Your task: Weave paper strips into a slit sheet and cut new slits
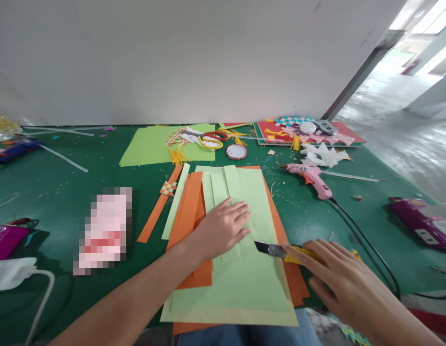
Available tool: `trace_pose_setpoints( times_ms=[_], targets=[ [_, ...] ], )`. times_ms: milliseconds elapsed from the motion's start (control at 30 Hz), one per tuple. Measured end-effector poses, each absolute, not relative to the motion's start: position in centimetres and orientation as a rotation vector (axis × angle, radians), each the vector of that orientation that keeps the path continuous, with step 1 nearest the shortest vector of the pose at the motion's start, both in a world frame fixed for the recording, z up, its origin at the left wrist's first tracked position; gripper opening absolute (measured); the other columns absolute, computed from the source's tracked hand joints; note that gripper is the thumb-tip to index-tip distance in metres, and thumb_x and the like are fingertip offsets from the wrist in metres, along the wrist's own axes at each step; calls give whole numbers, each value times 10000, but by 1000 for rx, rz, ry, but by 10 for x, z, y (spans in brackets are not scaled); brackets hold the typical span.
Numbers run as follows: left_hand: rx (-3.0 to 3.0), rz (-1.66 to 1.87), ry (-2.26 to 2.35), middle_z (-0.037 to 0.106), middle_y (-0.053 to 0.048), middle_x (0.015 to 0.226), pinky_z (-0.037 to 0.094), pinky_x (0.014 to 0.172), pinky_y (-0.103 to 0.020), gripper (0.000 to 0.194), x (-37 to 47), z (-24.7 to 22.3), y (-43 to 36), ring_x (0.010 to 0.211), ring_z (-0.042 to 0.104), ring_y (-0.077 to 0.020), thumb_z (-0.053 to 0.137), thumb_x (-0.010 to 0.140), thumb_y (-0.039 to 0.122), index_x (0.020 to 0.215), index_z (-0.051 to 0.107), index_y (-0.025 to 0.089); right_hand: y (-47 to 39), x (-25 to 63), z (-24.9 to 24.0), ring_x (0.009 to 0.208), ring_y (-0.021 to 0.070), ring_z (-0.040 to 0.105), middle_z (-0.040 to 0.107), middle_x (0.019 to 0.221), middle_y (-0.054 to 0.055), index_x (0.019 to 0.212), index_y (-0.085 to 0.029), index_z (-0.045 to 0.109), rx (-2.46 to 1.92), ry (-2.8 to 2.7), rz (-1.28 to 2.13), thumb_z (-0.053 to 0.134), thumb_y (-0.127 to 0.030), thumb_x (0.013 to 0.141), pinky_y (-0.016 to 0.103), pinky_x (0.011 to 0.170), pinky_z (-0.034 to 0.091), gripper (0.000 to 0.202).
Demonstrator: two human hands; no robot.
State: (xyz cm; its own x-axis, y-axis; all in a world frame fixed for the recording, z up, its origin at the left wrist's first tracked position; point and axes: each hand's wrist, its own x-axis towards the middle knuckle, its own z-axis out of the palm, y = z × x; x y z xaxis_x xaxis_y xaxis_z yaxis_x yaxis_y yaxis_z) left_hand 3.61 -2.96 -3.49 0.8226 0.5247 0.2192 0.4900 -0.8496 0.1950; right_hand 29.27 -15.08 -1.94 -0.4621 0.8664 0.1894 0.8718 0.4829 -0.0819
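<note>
My left hand (226, 225) lies flat with its fingers stretched over light green paper strips (218, 188), on top of a light green sheet (257, 293). My right hand (336, 271) is wrapped round a yellow utility knife (293, 255). Its blade is out and points left, over the sheet's right part; I cannot tell whether it touches the paper. Orange sheets (293, 276) show from under the green one. Orange strips (189, 204) overlap its left side. Farther left lies an orange strip (151, 223) with a small woven check piece (168, 188) on it.
A pink glue gun (313, 177) with a black cord lies at the right. Red and yellow scissors (214, 138), a round lid (236, 152) and yellow tassels (178, 155) lie at the back. A purple power strip (421, 221) sits far right; a grey panel (172, 62) stands behind.
</note>
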Motion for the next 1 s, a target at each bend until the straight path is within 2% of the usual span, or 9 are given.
trace_pose_setpoints(
  times_ms=[133, 267, 567, 700, 1000],
  targets=[
    [2868, 401, 814, 537, -99, 1348, 272, 1140, -403, 377, 36, -36, -29, 1310, 422, -193, 378, 976, 325, 1252, 529, 117, -158, 291, -23, 776, 202, 602, 617, 939, 78, 1380, -264, 424, -1549, -2633, 37, 438, -151, 831, 347, 669, 509, 561],
    [2867, 389, 812, 531, -95, 1355, 271, 1145, -396, 377, 37, -36, -29, 1310, 422, -194, 375, 977, 318, 1252, 530, 112, -163, 288, -25, 751, 189, 614, 606, 900, 71, 1398, -207, 381, -1538, -2664, 135, 429, -151, 832, 324, 630, 535, 570],
    [2866, 415, 799, 536, -95, 1349, 318, 1127, -365, 370, 37, -36, -29, 1313, 418, -182, 384, 972, 311, 1253, 532, 122, -162, 265, -26, 662, 172, 620, 608, 804, 55, 1308, -130, 444, -1458, -2641, 10, 372, -190, 907, 283, 496, 516, 411],
    [2875, 412, 802, 535, -95, 1350, 316, 1128, -362, 377, 37, -36, -30, 1310, 423, -187, 378, 974, 308, 1256, 533, 113, -162, 257, -25, 631, 162, 609, 612, 765, 44, 1296, -148, 469, -1467, -2603, -61, 360, -180, 916, 270, 498, 505, 396],
    [2882, 381, 797, 531, -96, 1354, 317, 1129, -363, 377, 37, -36, -30, 1318, 412, -188, 374, 976, 304, 1259, 531, 111, -165, 254, -27, 637, 176, 630, 605, 774, 52, 1300, -87, 449, -1472, -2617, -119, 354, -171, 924, 305, 497, 514, 396]
  ],
)
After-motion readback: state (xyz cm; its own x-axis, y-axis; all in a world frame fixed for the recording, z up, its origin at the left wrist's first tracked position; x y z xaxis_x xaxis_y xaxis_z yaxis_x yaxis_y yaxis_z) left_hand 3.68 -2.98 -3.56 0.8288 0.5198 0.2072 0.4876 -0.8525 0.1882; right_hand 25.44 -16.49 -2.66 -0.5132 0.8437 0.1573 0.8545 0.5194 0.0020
